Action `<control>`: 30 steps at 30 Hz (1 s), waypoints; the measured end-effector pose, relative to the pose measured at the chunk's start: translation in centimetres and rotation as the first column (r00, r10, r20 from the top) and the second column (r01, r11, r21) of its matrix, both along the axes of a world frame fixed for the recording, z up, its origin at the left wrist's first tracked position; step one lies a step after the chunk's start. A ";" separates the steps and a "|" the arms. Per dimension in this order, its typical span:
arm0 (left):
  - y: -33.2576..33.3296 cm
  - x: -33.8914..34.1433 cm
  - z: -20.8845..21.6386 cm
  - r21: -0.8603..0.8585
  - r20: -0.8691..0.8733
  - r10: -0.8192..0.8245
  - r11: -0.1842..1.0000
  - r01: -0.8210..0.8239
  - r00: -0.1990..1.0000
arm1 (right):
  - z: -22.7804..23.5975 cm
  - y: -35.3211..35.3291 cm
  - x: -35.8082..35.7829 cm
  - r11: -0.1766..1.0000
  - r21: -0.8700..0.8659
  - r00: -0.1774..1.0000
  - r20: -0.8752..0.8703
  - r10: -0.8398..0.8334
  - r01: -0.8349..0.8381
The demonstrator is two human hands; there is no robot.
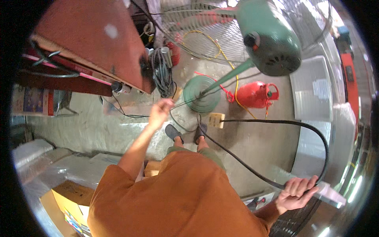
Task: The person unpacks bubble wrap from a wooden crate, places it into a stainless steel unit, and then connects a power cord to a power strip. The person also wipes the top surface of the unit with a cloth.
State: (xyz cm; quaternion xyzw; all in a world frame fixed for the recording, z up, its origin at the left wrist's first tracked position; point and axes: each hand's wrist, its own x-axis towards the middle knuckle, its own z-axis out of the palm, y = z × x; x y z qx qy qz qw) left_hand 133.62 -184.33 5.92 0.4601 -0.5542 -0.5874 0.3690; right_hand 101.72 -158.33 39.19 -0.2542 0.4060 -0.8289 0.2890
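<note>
Black hose (276, 126) arcs from the right hand (295, 193), whose grip is curled tight around it low on the right, up and leftward toward the feet. The left hand (160, 112) hangs apart, fingers loosely bent, holding nothing.

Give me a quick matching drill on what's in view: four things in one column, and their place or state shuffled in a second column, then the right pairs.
Things:
1. black hose
2. red gas cylinder
3. green fan
4. left hand

Places or states:
A. lying on its side on the concrete floor
B. empty, raised in front of the body
C. looped and gripped in the right hand
D. standing on a round base, just ahead of the feet

Pairs: 1-C, 2-A, 3-D, 4-B
</note>
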 end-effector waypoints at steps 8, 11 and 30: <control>-0.1 -3.0 2.3 0.032 0.101 -0.065 0.998 0.062 0.993 | 3.8 9.7 -6.9 0.981 -0.019 0.940 -0.282 -0.193 0.196; 4.5 -9.3 1.9 0.091 0.053 -0.191 0.978 0.185 0.980 | 2.5 13.2 -10.7 0.947 -0.020 0.914 -0.253 -0.316 0.321; 9.5 0.3 -12.5 0.272 0.850 -0.091 0.919 -0.284 0.519 | -2.4 30.0 -26.3 0.426 0.230 0.470 -0.190 -0.862 0.875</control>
